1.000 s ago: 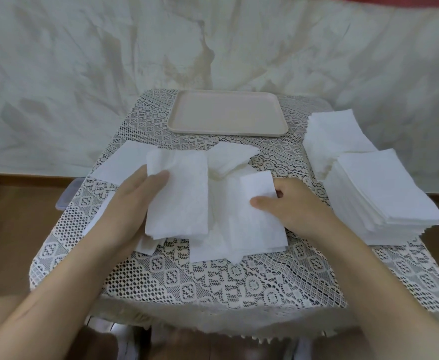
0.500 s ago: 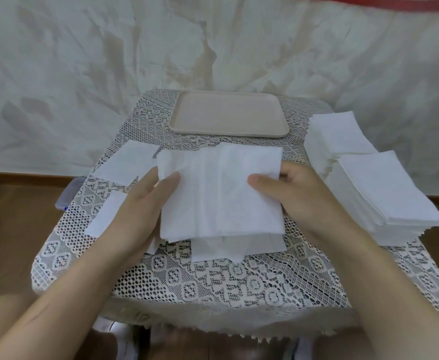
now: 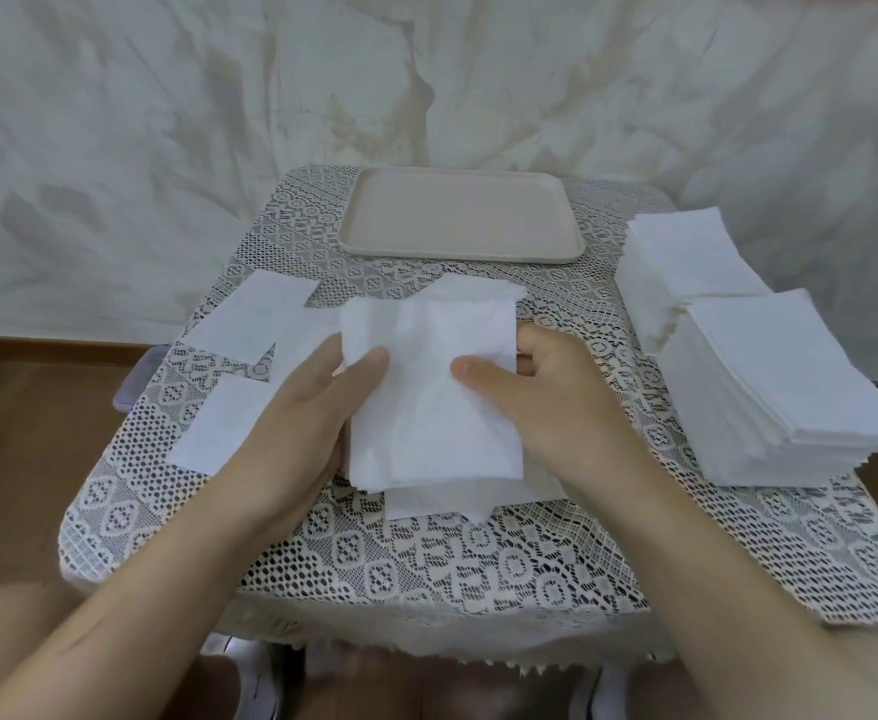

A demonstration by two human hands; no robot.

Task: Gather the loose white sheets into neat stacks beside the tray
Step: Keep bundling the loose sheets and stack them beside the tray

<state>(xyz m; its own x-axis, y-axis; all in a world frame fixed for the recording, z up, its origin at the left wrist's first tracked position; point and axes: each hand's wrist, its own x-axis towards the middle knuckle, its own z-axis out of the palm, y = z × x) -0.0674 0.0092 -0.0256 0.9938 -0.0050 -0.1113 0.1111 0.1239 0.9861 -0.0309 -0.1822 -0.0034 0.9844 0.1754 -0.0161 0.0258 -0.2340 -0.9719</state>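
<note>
A bundle of white sheets (image 3: 429,402) sits at the table's middle, held between both hands. My left hand (image 3: 301,413) grips its left edge, thumb on top. My right hand (image 3: 535,387) grips its right edge, thumb on top, fingers curled behind. More sheets (image 3: 436,498) stick out flat from under the bundle. Two loose sheets lie on the left: one far (image 3: 252,314), one near (image 3: 213,431). Two neat stacks stand on the right, a far stack (image 3: 686,262) and a near stack (image 3: 785,387). The beige tray (image 3: 460,215) lies empty at the back.
A lace cloth (image 3: 426,563) covers the small table, whose edges drop off on all sides. A wrinkled pale backdrop (image 3: 166,96) hangs behind. A grey object (image 3: 132,381) pokes out at the table's left edge above the wooden floor.
The separate sheets under my hands were pulled together into one bundle. My hands have moved closer together, squeezing the bundle narrower than half a second ago.
</note>
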